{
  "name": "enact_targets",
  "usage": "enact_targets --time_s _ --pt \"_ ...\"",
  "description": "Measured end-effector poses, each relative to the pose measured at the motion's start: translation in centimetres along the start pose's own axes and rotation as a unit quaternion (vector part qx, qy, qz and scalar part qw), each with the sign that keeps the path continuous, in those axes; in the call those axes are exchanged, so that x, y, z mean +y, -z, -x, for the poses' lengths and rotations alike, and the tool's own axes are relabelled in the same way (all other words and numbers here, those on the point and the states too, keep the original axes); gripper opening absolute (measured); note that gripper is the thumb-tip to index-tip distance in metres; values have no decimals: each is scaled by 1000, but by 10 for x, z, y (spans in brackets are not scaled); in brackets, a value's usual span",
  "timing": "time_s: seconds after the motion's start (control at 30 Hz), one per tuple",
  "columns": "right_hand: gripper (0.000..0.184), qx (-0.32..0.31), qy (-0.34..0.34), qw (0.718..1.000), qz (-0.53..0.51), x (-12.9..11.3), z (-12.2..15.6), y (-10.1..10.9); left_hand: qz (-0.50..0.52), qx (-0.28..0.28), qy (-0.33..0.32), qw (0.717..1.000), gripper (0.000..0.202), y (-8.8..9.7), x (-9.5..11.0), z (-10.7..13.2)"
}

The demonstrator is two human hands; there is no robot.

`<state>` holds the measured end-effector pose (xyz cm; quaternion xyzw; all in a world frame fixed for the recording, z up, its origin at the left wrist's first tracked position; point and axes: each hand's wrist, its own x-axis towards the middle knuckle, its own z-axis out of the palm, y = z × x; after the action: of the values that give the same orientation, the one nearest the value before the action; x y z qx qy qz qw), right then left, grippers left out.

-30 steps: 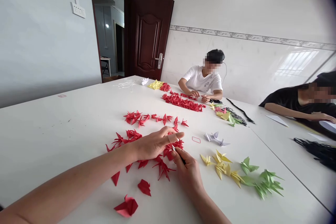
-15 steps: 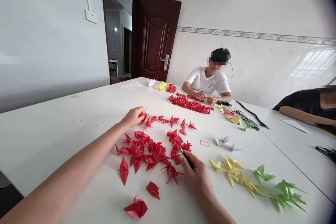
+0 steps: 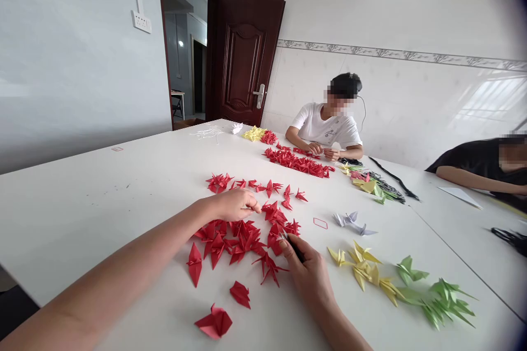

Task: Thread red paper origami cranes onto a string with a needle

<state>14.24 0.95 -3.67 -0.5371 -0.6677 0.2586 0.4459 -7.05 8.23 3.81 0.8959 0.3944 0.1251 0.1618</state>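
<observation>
My left hand (image 3: 236,204) hovers over the pile of red paper cranes (image 3: 247,241), fingers loosely bent and apart, with nothing visible in them. Its fingertips are near a red crane (image 3: 272,211) on the right of the pile; whether they touch is unclear. In my right hand (image 3: 310,269) is a small black tool (image 3: 296,247) with a thin metal tip, mostly hidden by the fingers. That tip points at the red cranes beside it. A loose row of red cranes (image 3: 269,189) lies beyond the pile. Two red folded papers (image 3: 214,322) lie nearest me.
Yellow cranes (image 3: 364,269), green cranes (image 3: 448,296) and pale lilac cranes (image 3: 352,222) lie to the right. Across the white table (image 3: 135,225), a person in white (image 3: 329,126) handles items by more red cranes (image 3: 298,162). Another person in black (image 3: 473,159) sits right.
My left hand has moved right and nearer, from the far row of red cranes to above the pile. A red crane cluster it partly covered now shows. My right hand has hardly moved.
</observation>
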Motion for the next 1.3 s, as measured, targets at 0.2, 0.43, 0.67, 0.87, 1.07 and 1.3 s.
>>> enact_targets --time_s 0.2,0.43,0.67,0.87,1.07,1.3 --pt "37 5 0 1000 3 0 0 0 16 -68 1 998 38 -11 4 -1" --pt "37 -7 -2 1000 1 -2 0 0 22 -84 30 996 34 -7 3 0" --pt "36 0 -1 1000 -7 -1 0 0 12 -17 28 999 22 6 14 3" --pt "37 11 10 1000 -15 -1 0 -1 69 4 19 997 18 0 27 2" --pt "36 2 10 1000 -21 0 1 -1 95 22 -1 995 17 -4 41 3" --pt "35 -1 17 1000 -20 -3 1 0 106 48 -34 993 20 -17 39 -1"
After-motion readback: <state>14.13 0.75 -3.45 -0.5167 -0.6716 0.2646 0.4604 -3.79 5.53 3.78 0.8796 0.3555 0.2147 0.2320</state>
